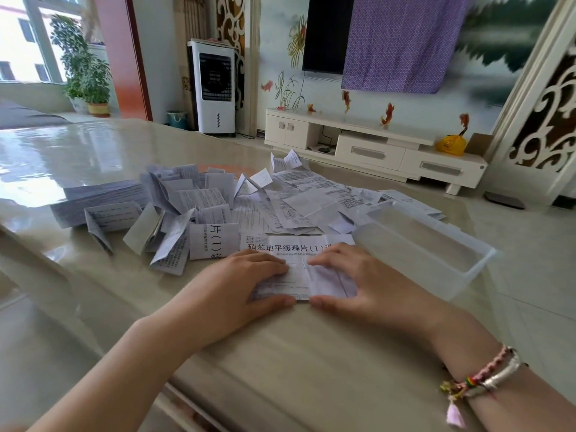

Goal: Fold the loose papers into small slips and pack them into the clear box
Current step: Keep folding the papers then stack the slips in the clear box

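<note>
Paper (304, 283) lies flat near the desk's (280, 353) front edge, pressed under both hands (left hand (246, 289), right hand (363, 283)), fingers straight; clear box (427, 244) stands just right, bare desk in front.

Glossy, smooth beige tabletop (93, 151) mirroring window light. Thin matt printed paper, creased, in the loose papers (280, 198) and folded slips (174, 210). Translucent, smooth plastic in the clear box (436, 241). Purple patterned cloth (402, 42) hanging.

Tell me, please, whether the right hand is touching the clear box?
Apart. The head view shows the right hand pressing the folded paper, with bare table between it and the clear box.
</note>
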Tool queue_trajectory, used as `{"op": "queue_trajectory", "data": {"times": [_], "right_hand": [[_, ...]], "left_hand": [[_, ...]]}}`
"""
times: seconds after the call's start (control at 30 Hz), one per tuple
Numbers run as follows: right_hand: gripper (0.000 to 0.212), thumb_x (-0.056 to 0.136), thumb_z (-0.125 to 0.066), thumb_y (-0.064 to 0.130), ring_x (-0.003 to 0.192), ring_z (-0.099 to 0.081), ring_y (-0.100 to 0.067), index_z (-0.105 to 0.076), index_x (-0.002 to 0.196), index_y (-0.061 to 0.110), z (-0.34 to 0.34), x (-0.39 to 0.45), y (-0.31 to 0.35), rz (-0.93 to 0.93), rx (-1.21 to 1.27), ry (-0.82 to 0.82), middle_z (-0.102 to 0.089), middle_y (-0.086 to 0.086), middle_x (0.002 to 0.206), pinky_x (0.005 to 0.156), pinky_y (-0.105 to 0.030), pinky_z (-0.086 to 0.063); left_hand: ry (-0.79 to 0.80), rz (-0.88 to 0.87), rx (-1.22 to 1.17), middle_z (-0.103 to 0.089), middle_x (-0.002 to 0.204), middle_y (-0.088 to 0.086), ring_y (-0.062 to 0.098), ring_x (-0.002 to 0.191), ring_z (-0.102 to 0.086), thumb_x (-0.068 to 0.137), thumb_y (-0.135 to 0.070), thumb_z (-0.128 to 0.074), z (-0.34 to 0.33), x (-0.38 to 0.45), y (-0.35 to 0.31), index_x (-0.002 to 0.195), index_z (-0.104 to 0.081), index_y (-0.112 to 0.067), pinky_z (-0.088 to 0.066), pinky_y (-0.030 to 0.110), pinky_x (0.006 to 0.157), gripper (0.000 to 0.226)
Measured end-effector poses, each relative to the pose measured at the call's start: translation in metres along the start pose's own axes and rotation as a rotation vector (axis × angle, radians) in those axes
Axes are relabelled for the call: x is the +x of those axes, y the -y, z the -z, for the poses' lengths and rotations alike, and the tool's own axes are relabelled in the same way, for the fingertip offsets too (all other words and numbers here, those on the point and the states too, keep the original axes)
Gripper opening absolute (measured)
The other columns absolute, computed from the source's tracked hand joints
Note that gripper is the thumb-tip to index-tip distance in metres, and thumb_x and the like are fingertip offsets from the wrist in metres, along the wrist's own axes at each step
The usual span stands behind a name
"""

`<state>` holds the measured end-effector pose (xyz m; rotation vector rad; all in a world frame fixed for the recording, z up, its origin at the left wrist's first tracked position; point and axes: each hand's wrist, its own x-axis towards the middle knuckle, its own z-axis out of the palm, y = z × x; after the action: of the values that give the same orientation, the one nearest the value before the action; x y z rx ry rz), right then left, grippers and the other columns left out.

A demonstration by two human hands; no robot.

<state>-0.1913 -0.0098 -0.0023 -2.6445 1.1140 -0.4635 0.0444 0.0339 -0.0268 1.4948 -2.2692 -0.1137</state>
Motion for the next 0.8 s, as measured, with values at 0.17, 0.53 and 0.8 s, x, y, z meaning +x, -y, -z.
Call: {"op": "queue_trajectory", "data": {"times": [0.17, 0.53, 0.8], "right_hand": [[0.042, 0.082, -0.071, 0.042, 0.111, -0.052, 0.003, -0.062, 0.121, 0.03, 0.002, 0.0, -0.003, 0.008, 0.024, -0.023, -0.058, 0.02, 0.118, 0.096, -0.017, -0.041], [0.009, 0.083, -0.073, 0.03, 0.062, -0.054, 0.006, -0.075, 0.077, 0.023, 0.011, -0.001, -0.022, -0.236, 0.404, -0.242, -0.068, 0.012, 0.066, 0.059, -0.011, -0.037], [0.061, 0.072, -0.067, 0.064, 0.057, -0.03, -0.016, -0.062, 0.066, 0.003, 0.013, 0.002, -0.027, -0.354, 0.536, -0.257, -0.037, -0.003, 0.059, 0.054, -0.026, -0.024]], "left_hand": [[-0.094, 0.013, -0.029, -0.066, 0.114, -0.02, 0.001, 0.106, -0.059, 0.084, -0.074, -0.024, 0.009, 0.001, -0.006, 0.115, -0.065, -0.037, -0.052, 0.029, 0.086, 0.063], [-0.218, 0.14, -0.151, -0.063, 0.072, -0.017, 0.006, 0.068, -0.059, 0.083, -0.053, -0.057, 0.011, 0.001, 0.006, 0.092, -0.069, -0.035, -0.051, 0.029, 0.065, 0.023], [-0.276, 0.286, -0.454, -0.032, 0.046, -0.006, 0.008, 0.045, -0.028, 0.083, -0.049, -0.065, 0.011, 0.005, -0.002, 0.059, -0.058, -0.012, -0.022, 0.023, 0.045, 0.045]]}}
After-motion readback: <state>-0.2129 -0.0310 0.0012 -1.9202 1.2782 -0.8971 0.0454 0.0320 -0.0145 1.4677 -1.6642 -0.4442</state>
